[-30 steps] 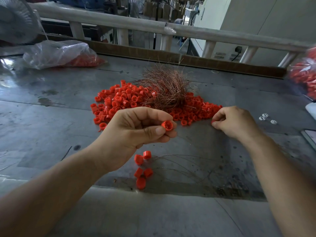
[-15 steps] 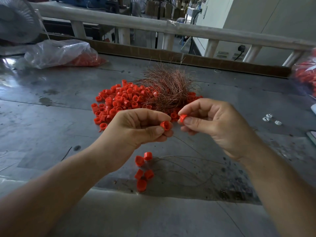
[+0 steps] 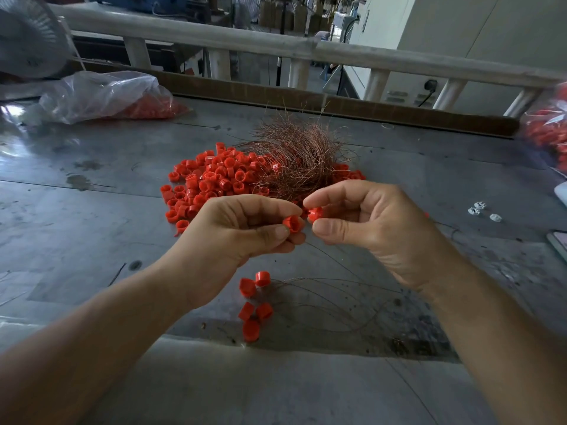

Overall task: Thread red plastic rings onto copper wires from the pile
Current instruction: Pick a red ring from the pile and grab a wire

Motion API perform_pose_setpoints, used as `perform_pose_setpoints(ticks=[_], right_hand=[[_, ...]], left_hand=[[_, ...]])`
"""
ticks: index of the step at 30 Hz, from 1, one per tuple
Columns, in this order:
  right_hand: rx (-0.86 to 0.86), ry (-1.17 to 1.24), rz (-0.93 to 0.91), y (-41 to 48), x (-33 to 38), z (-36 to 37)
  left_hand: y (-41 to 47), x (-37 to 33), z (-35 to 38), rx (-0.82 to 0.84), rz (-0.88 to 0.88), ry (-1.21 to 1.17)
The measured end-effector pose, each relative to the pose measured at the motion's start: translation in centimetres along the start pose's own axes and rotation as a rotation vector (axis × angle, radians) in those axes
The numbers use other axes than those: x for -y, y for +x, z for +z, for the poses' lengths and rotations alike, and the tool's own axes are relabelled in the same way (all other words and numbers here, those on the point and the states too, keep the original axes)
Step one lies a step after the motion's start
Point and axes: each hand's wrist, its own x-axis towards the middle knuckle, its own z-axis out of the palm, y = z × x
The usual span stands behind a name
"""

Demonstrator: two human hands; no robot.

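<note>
Rings (image 3: 251,329), five and red, lie nearest on the desk (image 3: 92,240) beside thin wire strands (image 3: 322,282). Above them the left hand (image 3: 233,237) pinches one red ring (image 3: 293,223) between thumb and fingers. The right hand (image 3: 374,228) pinches a second ring (image 3: 315,213) just beside it. Behind sit the ring pile (image 3: 214,179) and the copper wire bundle (image 3: 303,161).

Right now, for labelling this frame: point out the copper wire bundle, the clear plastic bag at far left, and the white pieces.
copper wire bundle (image 3: 302,157): head view, middle of the tangle.
clear plastic bag (image 3: 101,95): head view, crumpled top.
white pieces (image 3: 479,205): head view, the rearmost piece.
</note>
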Motion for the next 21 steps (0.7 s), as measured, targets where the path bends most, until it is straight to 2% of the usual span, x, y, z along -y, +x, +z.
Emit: perform_pose_setpoints(ticks=[21], right_hand=[[-0.135, -0.267, -0.193, -0.2, -0.8, 2.0]], left_hand=[[0.2, 0.4, -0.1, -0.053, -0.015, 0.035]])
